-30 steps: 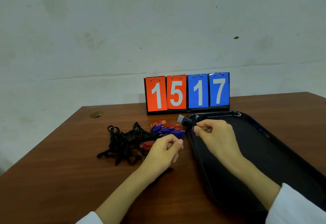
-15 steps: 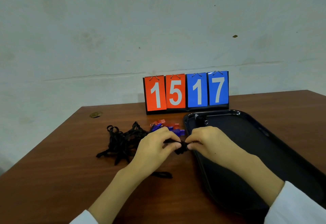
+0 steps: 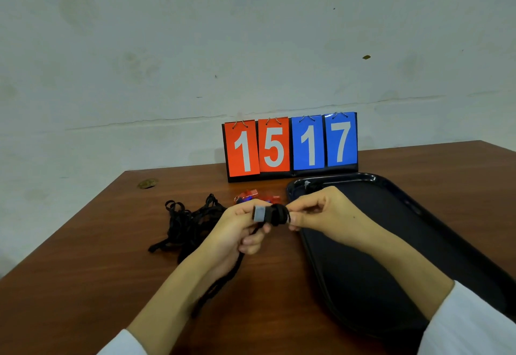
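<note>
The black whistle (image 3: 261,213), grey at its end, sits at the middle of the frame, held above the counter (image 3: 83,271) between both hands. The left hand (image 3: 237,231) has its fingers curled round the whistle body, and the right hand (image 3: 321,215) pinches the loops of the cord (image 3: 277,215) bunched against it. From where I stand this looks like the winding step: the cord is partly coiled round the whistle, and a long tail hangs from under the left hand toward the lower middle of the frame. The next move, I would judge, calls for taking up that slack turn by turn while the left hand holds the body steady, then setting the bundle on the black tray (image 3: 363,257) at the right. A small bundle (image 3: 308,185) already lies at the tray's far corner, though it is too small to make out surely. The left fingers hide most of the whistle, and I cannot tell how many turns are wound or how the cord joins it. Behind the hands, red and blue whistles (image 3: 250,196) are half covered, the tangle of black cords (image 3: 190,223) left of centre cannot be counted, and the tray is cut off at the right edge.
</note>
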The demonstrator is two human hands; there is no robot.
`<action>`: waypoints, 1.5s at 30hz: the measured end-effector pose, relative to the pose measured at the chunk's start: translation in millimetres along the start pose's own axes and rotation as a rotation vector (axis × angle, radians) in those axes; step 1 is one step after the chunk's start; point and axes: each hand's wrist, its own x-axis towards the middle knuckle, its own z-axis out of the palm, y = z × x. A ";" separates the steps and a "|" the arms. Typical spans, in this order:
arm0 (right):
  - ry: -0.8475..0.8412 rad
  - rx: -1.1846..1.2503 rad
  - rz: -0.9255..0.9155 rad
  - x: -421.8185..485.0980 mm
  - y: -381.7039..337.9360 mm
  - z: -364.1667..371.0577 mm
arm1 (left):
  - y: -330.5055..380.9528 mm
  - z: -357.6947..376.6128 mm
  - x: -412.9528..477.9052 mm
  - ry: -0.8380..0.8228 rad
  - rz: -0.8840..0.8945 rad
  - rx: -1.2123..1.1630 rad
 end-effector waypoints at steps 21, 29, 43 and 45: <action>0.353 -0.633 0.101 -1.5 17.2 15.3 | -25.5 12.6 2.0 0.134 0.226 0.868; 0.052 -0.795 -0.124 -3.1 15.8 13.3 | -16.3 9.4 0.2 0.161 0.306 0.958; -0.064 -0.308 -0.100 -2.1 9.7 21.8 | 3.1 -7.6 4.0 0.290 0.124 0.498; -0.024 -0.159 -0.027 -1.5 5.7 17.6 | 4.0 -7.1 2.9 0.273 0.039 0.346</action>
